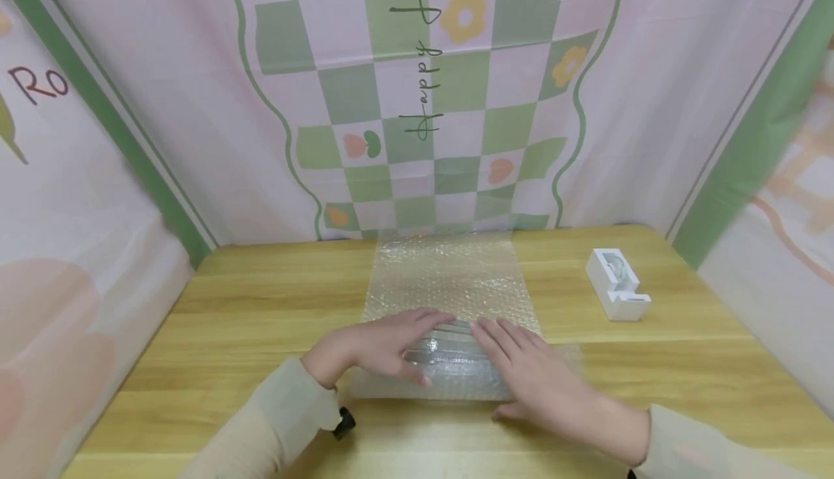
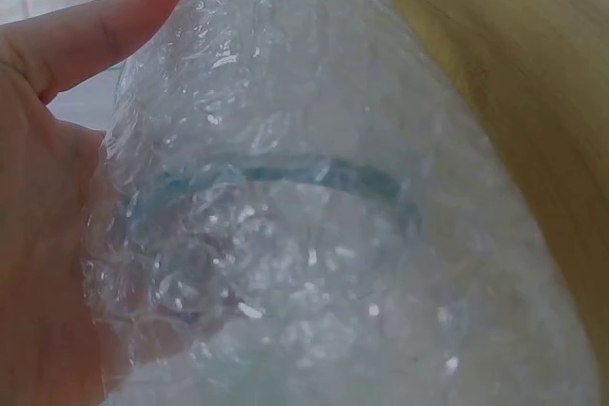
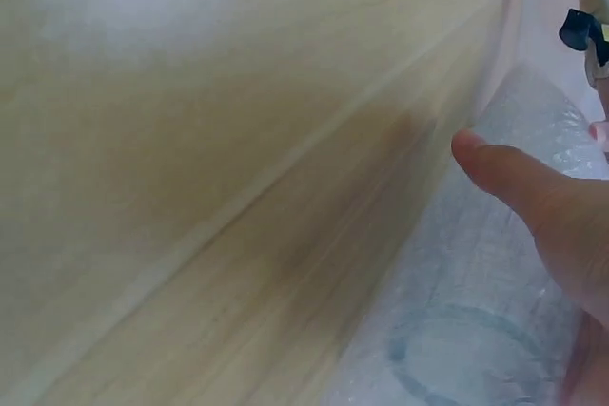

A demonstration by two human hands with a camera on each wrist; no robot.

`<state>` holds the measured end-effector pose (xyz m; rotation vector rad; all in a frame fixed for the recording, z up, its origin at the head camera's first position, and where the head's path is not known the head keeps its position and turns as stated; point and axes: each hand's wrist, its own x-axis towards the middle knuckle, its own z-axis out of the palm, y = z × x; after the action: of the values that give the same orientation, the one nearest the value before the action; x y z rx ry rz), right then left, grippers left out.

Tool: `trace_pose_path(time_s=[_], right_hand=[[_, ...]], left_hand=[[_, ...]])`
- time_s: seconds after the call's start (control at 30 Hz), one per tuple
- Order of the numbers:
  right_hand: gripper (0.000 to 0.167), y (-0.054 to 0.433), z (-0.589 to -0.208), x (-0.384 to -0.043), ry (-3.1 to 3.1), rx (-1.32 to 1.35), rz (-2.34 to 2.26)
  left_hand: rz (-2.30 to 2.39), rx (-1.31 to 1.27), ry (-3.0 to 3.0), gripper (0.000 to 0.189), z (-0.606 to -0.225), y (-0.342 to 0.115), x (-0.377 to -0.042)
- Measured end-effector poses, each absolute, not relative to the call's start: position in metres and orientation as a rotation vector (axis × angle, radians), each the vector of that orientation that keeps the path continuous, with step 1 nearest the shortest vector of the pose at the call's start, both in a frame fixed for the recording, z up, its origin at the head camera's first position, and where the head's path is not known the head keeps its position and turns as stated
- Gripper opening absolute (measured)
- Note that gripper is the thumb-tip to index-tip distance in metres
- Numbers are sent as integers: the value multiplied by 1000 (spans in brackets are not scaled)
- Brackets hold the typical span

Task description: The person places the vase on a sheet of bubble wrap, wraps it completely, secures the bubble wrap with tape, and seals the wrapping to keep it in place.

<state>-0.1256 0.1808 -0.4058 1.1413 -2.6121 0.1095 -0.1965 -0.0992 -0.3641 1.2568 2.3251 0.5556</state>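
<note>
A roll of bubble wrap (image 1: 456,372) lies crosswise near the front of the table, with something clear and ridged inside its layers. From its far side a flat sheet of bubble wrap (image 1: 449,283) runs back to the curtain. My left hand (image 1: 384,345) rests over the roll's left part, fingers extended across the top and thumb on the near side. On the right part lies my right hand (image 1: 544,381), its fingers stretched along the top and its thumb low in front. Through the plastic, a teal ring (image 2: 324,173) shows at the roll's end in the left wrist view.
A white tape dispenser (image 1: 615,287) with a roll of clear tape stands at the right rear of the wooden table (image 1: 280,291). A checked, flower-printed curtain (image 1: 404,88) hangs at the back edge, and more printed cloth closes off both sides.
</note>
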Motion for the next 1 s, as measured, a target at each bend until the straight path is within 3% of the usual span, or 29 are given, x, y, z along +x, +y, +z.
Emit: trace_pose_path(time_s=[0.5, 0.87, 1.0], right_hand=[[123, 180, -413, -137, -2519, 1182, 195], [122, 182, -410, -143, -2547, 1212, 196], [120, 180, -407, -143, -2544, 1224, 191]], left_hand=[[501, 1179, 2431, 97, -366, -94, -193], [267, 1230, 2709, 87, -363, -89, -167], [179, 1202, 2776, 97, -366, -85, -159]])
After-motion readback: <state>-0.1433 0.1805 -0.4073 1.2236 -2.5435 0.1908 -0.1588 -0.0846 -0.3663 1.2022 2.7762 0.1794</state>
